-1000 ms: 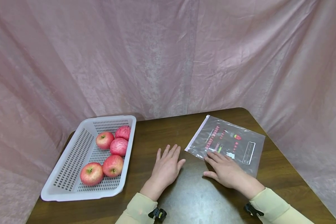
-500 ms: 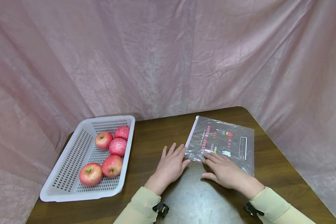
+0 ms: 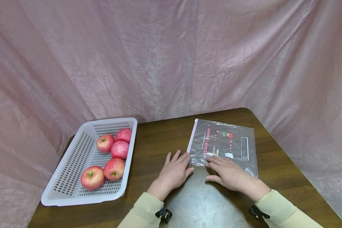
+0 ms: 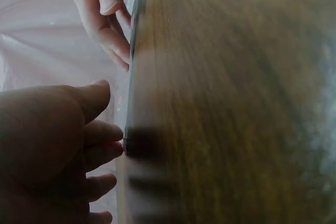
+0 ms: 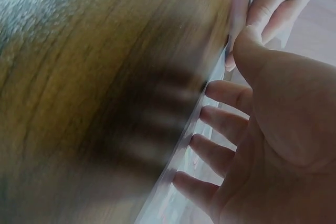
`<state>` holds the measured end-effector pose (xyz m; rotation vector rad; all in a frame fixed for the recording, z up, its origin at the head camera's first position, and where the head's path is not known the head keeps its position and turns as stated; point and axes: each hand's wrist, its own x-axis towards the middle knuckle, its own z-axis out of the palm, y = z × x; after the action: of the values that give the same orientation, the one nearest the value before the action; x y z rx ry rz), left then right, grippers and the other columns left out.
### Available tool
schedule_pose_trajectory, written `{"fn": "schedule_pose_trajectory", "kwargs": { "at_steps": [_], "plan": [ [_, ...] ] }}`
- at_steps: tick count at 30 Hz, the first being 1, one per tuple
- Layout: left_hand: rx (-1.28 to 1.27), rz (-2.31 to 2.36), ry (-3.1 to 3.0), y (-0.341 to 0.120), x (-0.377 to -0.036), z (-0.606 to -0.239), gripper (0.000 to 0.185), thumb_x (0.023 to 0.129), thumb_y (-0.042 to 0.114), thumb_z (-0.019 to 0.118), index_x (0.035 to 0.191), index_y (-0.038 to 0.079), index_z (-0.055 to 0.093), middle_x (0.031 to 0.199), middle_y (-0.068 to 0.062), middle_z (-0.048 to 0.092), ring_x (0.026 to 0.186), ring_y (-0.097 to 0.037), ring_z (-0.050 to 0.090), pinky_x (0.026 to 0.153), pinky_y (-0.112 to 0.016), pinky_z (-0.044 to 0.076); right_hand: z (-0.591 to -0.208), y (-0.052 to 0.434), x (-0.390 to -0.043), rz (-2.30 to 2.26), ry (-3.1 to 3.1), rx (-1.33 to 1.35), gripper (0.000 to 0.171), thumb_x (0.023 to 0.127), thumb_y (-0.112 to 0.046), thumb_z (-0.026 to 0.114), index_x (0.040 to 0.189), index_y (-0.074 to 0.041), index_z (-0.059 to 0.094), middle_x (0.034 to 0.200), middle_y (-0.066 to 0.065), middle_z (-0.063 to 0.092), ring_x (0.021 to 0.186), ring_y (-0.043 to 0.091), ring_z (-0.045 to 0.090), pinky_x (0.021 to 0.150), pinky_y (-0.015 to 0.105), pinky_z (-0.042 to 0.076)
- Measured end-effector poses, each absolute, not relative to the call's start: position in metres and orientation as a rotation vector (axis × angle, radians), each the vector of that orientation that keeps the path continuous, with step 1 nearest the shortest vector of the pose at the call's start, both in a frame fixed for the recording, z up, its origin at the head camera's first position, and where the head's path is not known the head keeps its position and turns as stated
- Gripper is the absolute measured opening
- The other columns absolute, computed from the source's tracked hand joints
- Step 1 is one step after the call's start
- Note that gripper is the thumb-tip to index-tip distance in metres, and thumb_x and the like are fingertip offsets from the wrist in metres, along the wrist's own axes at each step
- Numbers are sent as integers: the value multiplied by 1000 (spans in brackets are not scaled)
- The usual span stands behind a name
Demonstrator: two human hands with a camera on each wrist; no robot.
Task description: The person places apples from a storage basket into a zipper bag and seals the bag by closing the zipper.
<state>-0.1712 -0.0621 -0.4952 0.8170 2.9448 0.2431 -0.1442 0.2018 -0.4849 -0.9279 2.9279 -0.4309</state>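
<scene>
The zip bag (image 3: pixel 223 146) lies flat on the brown table (image 3: pixel 165 136), a bit right of the middle of the head picture. It is clear plastic with small pink pictures and a pale strip down its left edge. It looks very thin, light and floppy, and likely slippery, so it could slide on the smooth wood. A good place to take hold would be the stiffer strip at the left edge or a corner, pinching the two sheets there.

The right hand (image 3: pixel 231 173) lies on the near left corner of the bag, fingers straight and spread, pressing it flat. The left hand (image 3: pixel 174 172) is flat on the table just left of the bag, fingers straight, its fingertips at the bag's near left edge. Neither hand pinches anything. The wrist pictures are blurry, but both show straight fingers by the bag's edge.

Farther left stands a white basket (image 3: pixel 65 177) with five red apples (image 3: pixel 114 168) inside, well apart from the bag. A pink curtain (image 3: pixel 159 57) hangs behind the table.
</scene>
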Motion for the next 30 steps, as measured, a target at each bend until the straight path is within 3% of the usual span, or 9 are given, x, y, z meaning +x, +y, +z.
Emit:
{"fn": "schedule_pose_trajectory", "kwargs": {
  "at_steps": [17,30],
  "plan": [
    [823,89,2936,-63,-155,-488,58,114,51,57,160,16,60,169,-3,51,161,-31,39,130,-63,25,-482,200,-145,-345,2989,-894,58,109,-42,68,154,-5,64,158,15,61,146,41,57,117,66,44],
    [904,12,2997,-59,-135,-488,51,110,48,65,152,19,67,155,0,62,153,-27,50,128,-61,30,-482,201,-145,-307,3008,-877,46,110,-34,68,148,-7,69,156,13,63,146,41,57,115,65,46]
  ]
}}
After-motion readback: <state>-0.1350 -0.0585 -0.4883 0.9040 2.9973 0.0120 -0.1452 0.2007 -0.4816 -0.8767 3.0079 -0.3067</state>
